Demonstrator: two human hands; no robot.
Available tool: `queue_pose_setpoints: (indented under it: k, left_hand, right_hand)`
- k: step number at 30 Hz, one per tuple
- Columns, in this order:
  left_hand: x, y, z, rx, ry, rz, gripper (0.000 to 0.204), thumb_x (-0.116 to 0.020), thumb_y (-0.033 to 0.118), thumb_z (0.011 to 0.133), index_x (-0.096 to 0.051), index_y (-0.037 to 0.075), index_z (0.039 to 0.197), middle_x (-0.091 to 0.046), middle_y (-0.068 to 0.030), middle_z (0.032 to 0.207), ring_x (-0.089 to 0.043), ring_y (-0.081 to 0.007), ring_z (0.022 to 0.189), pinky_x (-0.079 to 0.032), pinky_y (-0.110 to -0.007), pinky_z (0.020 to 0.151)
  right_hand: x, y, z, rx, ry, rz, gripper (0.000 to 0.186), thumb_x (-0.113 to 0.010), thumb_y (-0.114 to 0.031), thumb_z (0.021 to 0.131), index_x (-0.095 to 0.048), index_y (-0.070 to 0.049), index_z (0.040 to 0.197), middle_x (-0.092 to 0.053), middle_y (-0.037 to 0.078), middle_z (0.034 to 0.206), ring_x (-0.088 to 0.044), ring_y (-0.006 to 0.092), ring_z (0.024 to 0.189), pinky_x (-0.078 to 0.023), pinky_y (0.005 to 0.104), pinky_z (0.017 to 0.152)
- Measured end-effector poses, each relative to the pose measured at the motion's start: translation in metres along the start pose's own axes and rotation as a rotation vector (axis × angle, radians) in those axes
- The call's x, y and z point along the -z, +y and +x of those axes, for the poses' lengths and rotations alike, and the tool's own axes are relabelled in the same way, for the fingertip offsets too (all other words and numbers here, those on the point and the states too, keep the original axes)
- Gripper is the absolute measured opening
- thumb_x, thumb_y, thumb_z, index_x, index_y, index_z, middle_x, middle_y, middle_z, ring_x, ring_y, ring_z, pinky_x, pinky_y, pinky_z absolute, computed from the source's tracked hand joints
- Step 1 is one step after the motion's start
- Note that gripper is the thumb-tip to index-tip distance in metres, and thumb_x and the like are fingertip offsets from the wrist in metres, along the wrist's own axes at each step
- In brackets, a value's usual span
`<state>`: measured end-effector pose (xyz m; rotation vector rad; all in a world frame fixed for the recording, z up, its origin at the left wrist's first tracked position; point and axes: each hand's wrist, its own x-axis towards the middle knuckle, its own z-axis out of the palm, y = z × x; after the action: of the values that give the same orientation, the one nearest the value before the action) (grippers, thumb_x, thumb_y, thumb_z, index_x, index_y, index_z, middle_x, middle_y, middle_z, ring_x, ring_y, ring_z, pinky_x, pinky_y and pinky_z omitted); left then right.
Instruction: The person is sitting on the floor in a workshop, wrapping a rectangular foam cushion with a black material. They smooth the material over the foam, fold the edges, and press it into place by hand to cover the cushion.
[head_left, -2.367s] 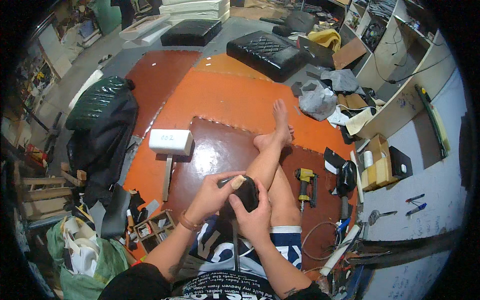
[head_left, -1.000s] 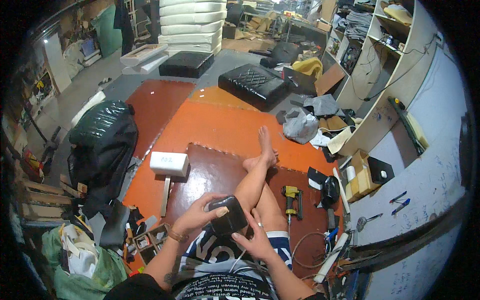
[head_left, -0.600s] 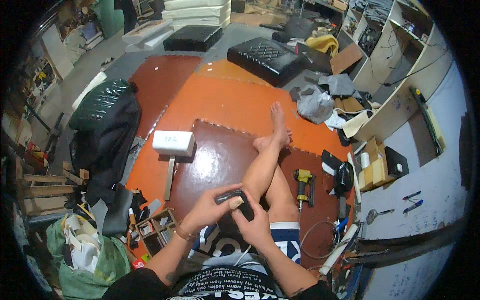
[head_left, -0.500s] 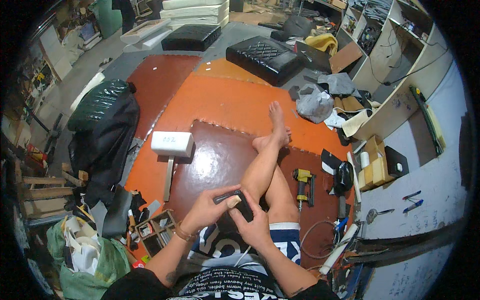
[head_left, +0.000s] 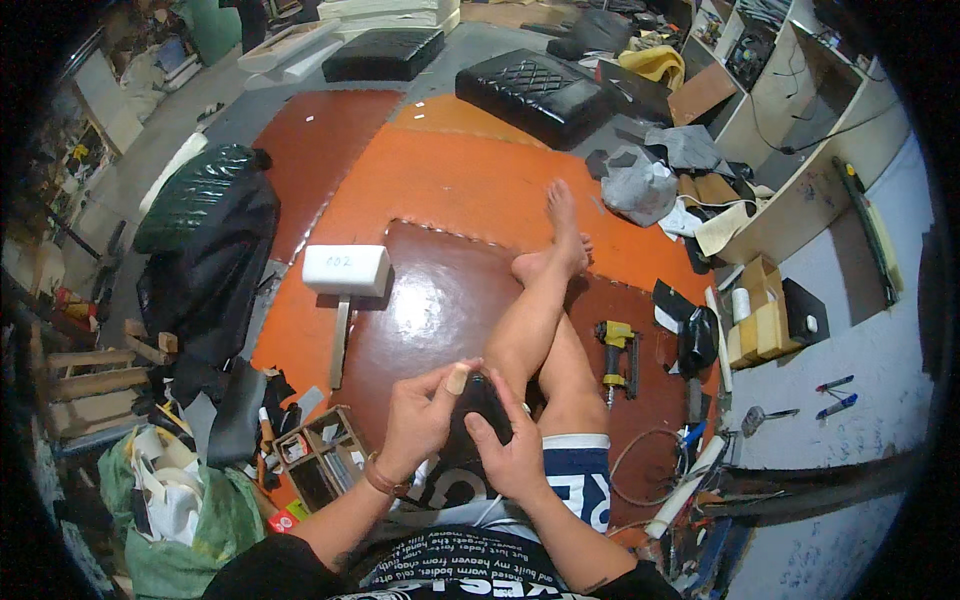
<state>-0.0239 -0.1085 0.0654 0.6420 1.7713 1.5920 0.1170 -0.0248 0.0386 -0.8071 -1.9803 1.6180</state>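
Observation:
A small black piece with rounded edges [head_left: 482, 400] is held up in front of my lap, between both hands. Its exact kind cannot be made out. My left hand [head_left: 420, 415] pinches at its upper left edge, fingers closed, with a pale tan covering on the thumb. My right hand [head_left: 515, 458] wraps its right side, the thumb lying across its face. Below the hands are my dark shorts. My crossed bare legs [head_left: 530, 320] stretch forward on the right.
A white mallet-shaped block with a wooden handle [head_left: 345, 272] lies ahead on the brown and orange mats. Right of my legs sits a yellow and black staple gun [head_left: 617, 358]. Black quilted cushions [head_left: 535, 95] stand farther off. A divided wooden box [head_left: 325, 455] sits left.
My left hand has turned more upright and shifted slightly left, its thumb now near the piece's top corner. The right hand has swung slightly with the piece. The view has tilted down a little.

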Motion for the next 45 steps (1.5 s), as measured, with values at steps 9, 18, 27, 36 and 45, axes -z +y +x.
queue_pose_setpoints:
  k: [9,18,27,36,45]
  left_hand:
    - [-0.002,0.003,0.002,-0.056,-0.005,0.141,0.035,-0.073,0.026,0.102,-0.077,-0.002,0.125,-0.079,-0.0179,0.12,-0.072,-0.016,0.106,-0.057,-0.032,0.093]
    - [0.003,-0.012,0.003,0.013,-0.05,-0.179,0.035,-0.072,0.024,0.105,-0.075,0.002,0.133,-0.078,-0.0089,0.119,-0.068,-0.0097,0.1,-0.057,-0.028,0.09]
    - [0.005,0.001,0.008,-0.028,-0.12,0.009,0.036,-0.074,0.021,0.102,-0.075,-0.001,0.13,-0.079,-0.0081,0.112,-0.068,-0.0106,0.1,-0.057,-0.029,0.091]
    - [-0.013,-0.002,0.023,-0.067,-0.113,-0.032,0.035,-0.071,0.027,0.106,-0.076,-0.001,0.126,-0.079,-0.0072,0.108,-0.068,-0.0093,0.097,-0.058,-0.028,0.088]
    - [-0.008,-0.002,0.025,-0.074,-0.101,-0.048,0.038,-0.069,0.03,0.107,-0.076,-0.003,0.126,-0.078,-0.0064,0.109,-0.068,-0.0097,0.096,-0.057,-0.028,0.088]
  right_hand:
    - [0.001,-0.003,0.0,-0.032,0.0,0.019,0.074,-0.08,-0.025,0.095,-0.049,0.0,0.157,-0.062,0.025,0.147,-0.062,0.0326,0.135,-0.048,0.0407,0.114]
    - [0.017,0.006,-0.009,0.119,-0.174,0.048,0.084,-0.079,-0.013,0.094,-0.034,-0.004,0.165,-0.046,0.021,0.163,-0.047,0.0298,0.149,-0.037,0.0412,0.123]
    - [0.028,0.024,0.011,0.112,-0.282,-0.019,0.106,-0.089,-0.036,0.086,-0.028,-0.006,0.168,-0.046,0.027,0.161,-0.047,0.0388,0.15,-0.038,0.0456,0.123]
    - [0.039,0.021,0.005,0.154,-0.171,-0.15,0.123,-0.099,-0.037,0.072,-0.026,-0.016,0.169,-0.058,0.025,0.151,-0.063,0.0383,0.135,-0.051,0.0466,0.112]
    - [0.055,0.037,0.017,0.247,-0.313,-0.188,0.122,-0.097,-0.022,0.076,-0.022,-0.019,0.172,-0.058,0.021,0.154,-0.066,0.0347,0.131,-0.053,0.0424,0.111]
